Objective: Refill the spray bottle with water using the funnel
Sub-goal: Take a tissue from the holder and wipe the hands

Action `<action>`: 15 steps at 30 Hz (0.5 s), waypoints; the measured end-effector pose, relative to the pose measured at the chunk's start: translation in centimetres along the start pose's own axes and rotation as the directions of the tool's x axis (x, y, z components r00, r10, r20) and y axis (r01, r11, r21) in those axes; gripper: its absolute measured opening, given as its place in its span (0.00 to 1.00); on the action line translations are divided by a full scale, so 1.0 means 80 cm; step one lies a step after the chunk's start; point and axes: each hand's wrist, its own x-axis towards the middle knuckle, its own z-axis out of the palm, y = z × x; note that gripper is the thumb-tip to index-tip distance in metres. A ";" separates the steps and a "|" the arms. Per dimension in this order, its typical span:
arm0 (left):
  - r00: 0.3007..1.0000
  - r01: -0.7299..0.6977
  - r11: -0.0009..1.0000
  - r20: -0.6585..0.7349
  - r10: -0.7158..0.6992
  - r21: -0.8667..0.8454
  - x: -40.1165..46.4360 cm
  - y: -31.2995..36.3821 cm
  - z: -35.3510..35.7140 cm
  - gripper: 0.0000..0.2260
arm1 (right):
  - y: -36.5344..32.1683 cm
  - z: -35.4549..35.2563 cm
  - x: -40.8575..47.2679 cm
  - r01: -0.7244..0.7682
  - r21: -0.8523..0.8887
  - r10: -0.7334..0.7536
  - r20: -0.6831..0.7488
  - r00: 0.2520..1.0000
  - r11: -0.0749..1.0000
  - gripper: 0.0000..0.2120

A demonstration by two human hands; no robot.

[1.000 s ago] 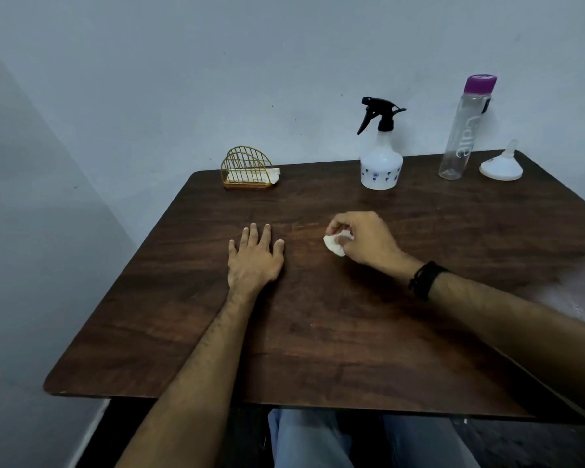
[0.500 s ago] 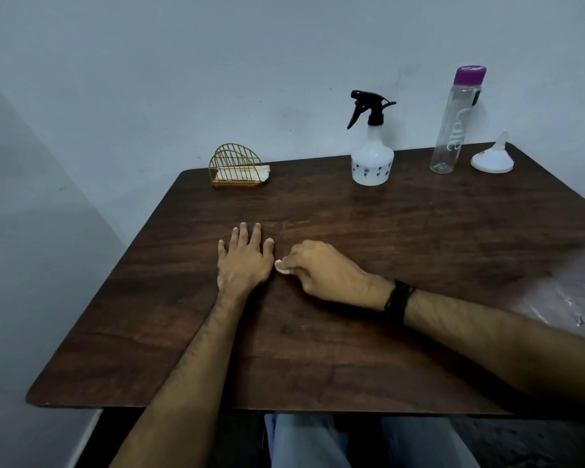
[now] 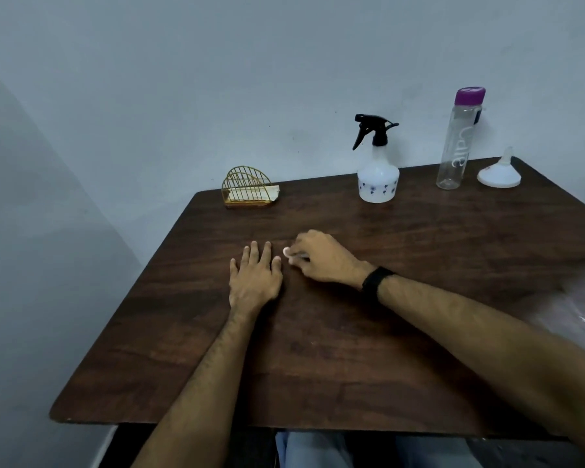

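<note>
A white spray bottle (image 3: 378, 179) with a black trigger head stands at the back of the dark wooden table (image 3: 352, 349). To its right stands a clear water bottle (image 3: 456, 146) with a purple cap, and beyond that a white funnel (image 3: 499, 172) lies mouth down. My left hand (image 3: 255, 276) rests flat on the table, fingers straight. Just to its right, my right hand (image 3: 321, 260) grips a small wad of white tissue (image 3: 287, 252) against the tabletop; most of the wad is hidden under the fingers.
A gold wire napkin holder (image 3: 247, 190) with white napkins sits at the table's back left corner. A wall runs right behind the table. A shiny wet-looking patch (image 3: 574, 305) shows at the right edge.
My right hand has dragged the tissue leftward across the table until it lies beside my left hand. The left hand stayed flat in place.
</note>
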 end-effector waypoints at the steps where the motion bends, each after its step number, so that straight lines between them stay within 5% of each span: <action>1: 1.000 0.000 1.000 0.003 0.000 0.000 0.000 0.000 0.000 0.26 | -0.006 -0.001 -0.017 0.041 0.018 -0.041 0.002 0.999 0.999 0.10; 5: 1.000 0.004 1.000 0.019 -0.004 -0.003 0.000 -0.001 0.001 0.27 | 0.003 -0.013 -0.084 0.078 0.052 -0.078 -0.004 0.997 0.996 0.08; 11: 0.999 0.012 1.000 0.035 -0.012 0.006 0.001 -0.003 -0.001 0.28 | 0.128 -0.072 -0.099 -0.299 -0.043 0.290 -0.149 0.945 0.953 0.08; 15: 0.999 0.014 1.000 0.032 -0.014 0.011 0.001 -0.002 0.000 0.28 | 0.132 -0.077 -0.116 -0.357 -0.041 0.348 -0.143 0.926 0.933 0.09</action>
